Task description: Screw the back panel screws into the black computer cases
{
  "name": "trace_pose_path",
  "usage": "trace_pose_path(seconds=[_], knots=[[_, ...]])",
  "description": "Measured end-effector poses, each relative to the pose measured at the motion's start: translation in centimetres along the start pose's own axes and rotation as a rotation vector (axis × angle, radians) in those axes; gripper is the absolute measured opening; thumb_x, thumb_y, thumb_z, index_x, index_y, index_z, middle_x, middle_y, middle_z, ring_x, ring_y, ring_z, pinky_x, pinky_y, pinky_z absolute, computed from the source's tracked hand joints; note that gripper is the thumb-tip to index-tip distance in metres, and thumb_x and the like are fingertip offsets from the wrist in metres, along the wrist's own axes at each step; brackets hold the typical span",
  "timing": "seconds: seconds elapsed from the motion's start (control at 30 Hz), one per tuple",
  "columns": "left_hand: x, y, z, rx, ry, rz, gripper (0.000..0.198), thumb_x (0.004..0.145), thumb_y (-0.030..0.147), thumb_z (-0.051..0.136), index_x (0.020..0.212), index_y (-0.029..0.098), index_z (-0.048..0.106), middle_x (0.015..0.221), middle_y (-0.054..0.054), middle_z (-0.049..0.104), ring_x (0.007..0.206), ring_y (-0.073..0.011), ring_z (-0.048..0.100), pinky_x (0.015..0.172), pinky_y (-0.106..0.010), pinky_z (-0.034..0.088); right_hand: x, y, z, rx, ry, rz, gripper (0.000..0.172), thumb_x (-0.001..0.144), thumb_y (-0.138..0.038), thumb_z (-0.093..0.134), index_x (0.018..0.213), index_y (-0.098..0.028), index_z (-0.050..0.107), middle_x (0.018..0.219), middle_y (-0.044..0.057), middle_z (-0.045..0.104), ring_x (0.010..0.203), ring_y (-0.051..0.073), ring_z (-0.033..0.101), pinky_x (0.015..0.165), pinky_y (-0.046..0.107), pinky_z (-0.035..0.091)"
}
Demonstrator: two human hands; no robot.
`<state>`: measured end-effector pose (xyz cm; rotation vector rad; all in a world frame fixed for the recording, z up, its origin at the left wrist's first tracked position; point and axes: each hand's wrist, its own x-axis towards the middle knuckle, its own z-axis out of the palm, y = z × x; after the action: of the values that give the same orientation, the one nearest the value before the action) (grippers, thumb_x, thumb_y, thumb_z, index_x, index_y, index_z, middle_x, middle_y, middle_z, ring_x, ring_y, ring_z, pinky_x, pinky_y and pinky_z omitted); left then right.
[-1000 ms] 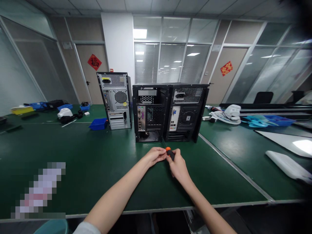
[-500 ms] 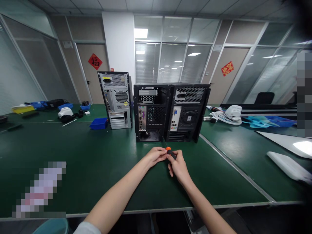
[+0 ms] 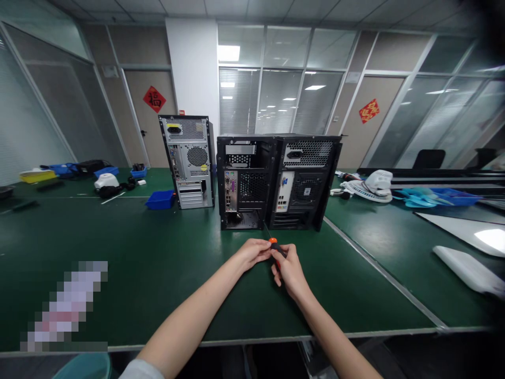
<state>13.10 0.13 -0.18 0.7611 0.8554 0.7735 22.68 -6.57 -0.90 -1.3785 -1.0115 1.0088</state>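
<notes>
My right hand (image 3: pixel 291 268) is closed around the handle of a black and orange screwdriver (image 3: pixel 279 250). From the left, my left hand (image 3: pixel 252 253) pinches it near its orange collar. The thin shaft points away from me, its tip at the lower right corner of an open black computer case (image 3: pixel 251 209). Too small to make out is whether the tip sits in a screw. Against that case's right side stands a second black computer case (image 3: pixel 308 218), its rear also facing me.
Left of the black cases stands a silver-backed computer tower (image 3: pixel 191 173), with a blue tray (image 3: pixel 160 200) beside it. A white fan part (image 3: pixel 379 184), light-blue fan blades (image 3: pixel 422 197) and a long white piece (image 3: pixel 465 268) lie on the right of the green table (image 3: pixel 158 263).
A little more orange shows on the screwdriver handle below my right fingers. Both hands, the shaft and the cases hold nearly the same place.
</notes>
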Motion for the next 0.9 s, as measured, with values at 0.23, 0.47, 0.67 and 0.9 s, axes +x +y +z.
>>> trace_pose_path(seconds=[0.23, 0.47, 0.67, 0.9], knots=[[-0.03, -0.06, 0.14, -0.009, -0.003, 0.005, 0.007, 0.075, 0.007, 0.063, 0.068, 0.01, 0.064, 0.065, -0.003, 0.064, 0.061, -0.0068, 0.06, 0.082, -0.025, 0.048, 0.07, 0.05, -0.09, 0.06, 0.005, 0.034, 0.031, 0.074, -0.04, 0.048, 0.092, -0.023, 0.029, 0.037, -0.014, 0.044, 0.021, 0.009, 0.033, 0.022, 0.016, 0.023], [0.19, -0.31, 0.08, -0.004, -0.082, 0.009, 0.014, 0.083, 0.009, 0.052, 0.076, 0.011, 0.064, 0.063, -0.002, 0.064, 0.062, -0.0073, 0.061, 0.084, -0.027, 0.047, -0.17, -0.27, 0.19, 0.111, 0.005, 0.068, 0.033, 0.075, -0.041, 0.047, 0.094, -0.023, 0.027, 0.036, -0.013, 0.043, 0.021, 0.009, 0.03, 0.022, 0.016, 0.021], [0.33, -0.4, 0.03, -0.013, -0.086, 0.014, 0.01, 0.081, 0.009, 0.055, 0.077, 0.011, 0.064, 0.064, -0.002, 0.064, 0.063, -0.0087, 0.062, 0.087, -0.031, 0.046, -0.3, -0.56, 0.41, 0.148, 0.011, 0.084, 0.034, 0.075, -0.042, 0.048, 0.094, -0.022, 0.028, 0.037, -0.014, 0.042, 0.02, 0.008, 0.029, 0.022, 0.015, 0.02], [0.49, -0.55, -0.12, -0.018, -0.085, 0.026, 0.011, 0.081, 0.008, 0.055, 0.075, 0.011, 0.063, 0.065, -0.002, 0.063, 0.063, -0.0083, 0.061, 0.087, -0.031, 0.045, -0.47, -0.83, 0.43, 0.198, 0.009, 0.11, 0.03, 0.077, -0.04, 0.048, 0.091, -0.023, 0.027, 0.037, -0.014, 0.041, 0.021, 0.007, 0.028, 0.022, 0.014, 0.019]])
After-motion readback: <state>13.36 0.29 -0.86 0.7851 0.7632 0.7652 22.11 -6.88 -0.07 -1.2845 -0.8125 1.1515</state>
